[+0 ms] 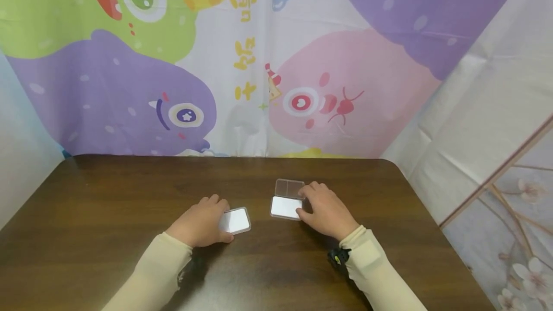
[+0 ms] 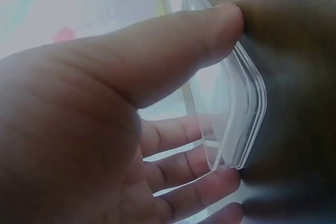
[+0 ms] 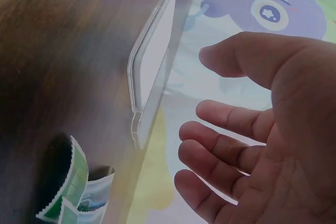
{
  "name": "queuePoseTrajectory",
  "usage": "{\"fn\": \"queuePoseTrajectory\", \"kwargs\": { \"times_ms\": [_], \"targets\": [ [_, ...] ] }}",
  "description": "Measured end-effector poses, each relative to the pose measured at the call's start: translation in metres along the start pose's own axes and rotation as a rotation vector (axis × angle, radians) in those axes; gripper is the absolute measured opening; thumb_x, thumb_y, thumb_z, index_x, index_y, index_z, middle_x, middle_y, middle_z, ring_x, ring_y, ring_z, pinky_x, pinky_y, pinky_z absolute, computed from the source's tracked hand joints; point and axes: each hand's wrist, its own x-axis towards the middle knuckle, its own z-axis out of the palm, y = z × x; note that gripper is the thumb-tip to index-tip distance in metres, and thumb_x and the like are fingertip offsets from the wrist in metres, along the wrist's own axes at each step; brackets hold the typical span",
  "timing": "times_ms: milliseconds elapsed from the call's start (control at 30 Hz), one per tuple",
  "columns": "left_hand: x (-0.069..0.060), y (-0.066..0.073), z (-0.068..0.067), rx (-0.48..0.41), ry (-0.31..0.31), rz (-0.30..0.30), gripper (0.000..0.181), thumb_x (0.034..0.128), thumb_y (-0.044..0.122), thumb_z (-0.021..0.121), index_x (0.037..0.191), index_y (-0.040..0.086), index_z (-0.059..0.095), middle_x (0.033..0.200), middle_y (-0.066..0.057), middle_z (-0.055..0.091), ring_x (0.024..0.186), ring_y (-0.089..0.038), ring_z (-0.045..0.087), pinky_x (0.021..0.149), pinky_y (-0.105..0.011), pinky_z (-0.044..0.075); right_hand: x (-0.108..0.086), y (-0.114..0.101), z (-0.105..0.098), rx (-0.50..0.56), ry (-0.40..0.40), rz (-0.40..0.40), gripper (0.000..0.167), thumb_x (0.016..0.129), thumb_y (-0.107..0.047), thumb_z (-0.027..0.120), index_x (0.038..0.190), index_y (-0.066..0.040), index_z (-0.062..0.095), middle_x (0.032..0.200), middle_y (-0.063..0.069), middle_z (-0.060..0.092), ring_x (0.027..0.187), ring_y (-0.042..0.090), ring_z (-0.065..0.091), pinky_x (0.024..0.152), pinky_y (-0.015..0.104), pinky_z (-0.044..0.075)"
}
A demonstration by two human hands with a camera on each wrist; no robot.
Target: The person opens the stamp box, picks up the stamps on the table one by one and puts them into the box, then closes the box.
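A clear case with a white filling lies under my left hand in the head view. From the left wrist view, the thumb and fingers of that hand grip the edges of the clear case. A second clear case, its white filling facing up and its transparent lid folded back, sits to the right. My right hand is at its right side, fingers spread and relaxed. The right wrist view shows that hand apart from the case, holding nothing.
Green and white wrappers stand at the lower left of the right wrist view. The brown wooden table ends at a cartoon-printed curtain. A floral panel hangs at the right. A dark band is at the right wrist.
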Motion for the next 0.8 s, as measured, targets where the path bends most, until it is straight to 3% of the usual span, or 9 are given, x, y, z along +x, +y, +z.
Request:
{"fn": "queuePoseTrajectory", "kwargs": {
  "times_ms": [200,400,600,800],
  "targets": [
    [-0.002,0.024,0.005,-0.010,-0.010,0.050,0.055,0.0716,0.035,0.093,0.107,0.004,0.063,0.095,-0.007,0.055,0.086,-0.025,0.053,0.074,-0.046,0.051,0.001,-0.003,0.000,-0.003,-0.017,0.004,0.039,0.091,-0.032,0.079,0.119,-0.006,0.069,0.109,0.006,0.066,0.097,0.022,0.058,0.088,0.041,0.052],
    [-0.004,0.038,0.011,0.020,-0.022,0.121,0.058,0.0720,0.037,0.093,0.110,0.004,0.064,0.097,-0.006,0.056,0.085,-0.023,0.053,0.074,-0.044,0.051,0.000,-0.006,0.002,-0.006,-0.025,-0.021,0.042,0.090,-0.033,0.079,0.120,-0.006,0.069,0.108,0.007,0.066,0.093,0.020,0.057,0.085,0.040,0.052],
    [-0.006,0.048,0.013,0.046,-0.041,0.150,0.063,0.0706,0.039,0.094,0.114,0.003,0.064,0.099,-0.007,0.057,0.087,-0.024,0.055,0.076,-0.045,0.052,-0.004,-0.016,0.001,0.036,-0.080,-0.133,0.051,0.086,-0.043,0.080,0.121,-0.008,0.069,0.109,0.004,0.066,0.092,0.017,0.058,0.081,0.037,0.053],
    [-0.006,0.052,0.011,0.069,-0.019,0.163,0.062,0.0715,0.040,0.093,0.112,0.003,0.065,0.097,-0.007,0.056,0.086,-0.022,0.054,0.073,-0.042,0.052,-0.004,-0.034,0.002,0.084,-0.158,-0.262,0.059,0.084,-0.047,0.079,0.128,-0.009,0.067,0.117,0.003,0.066,0.103,0.019,0.061,0.090,0.038,0.053]
  ]
}}
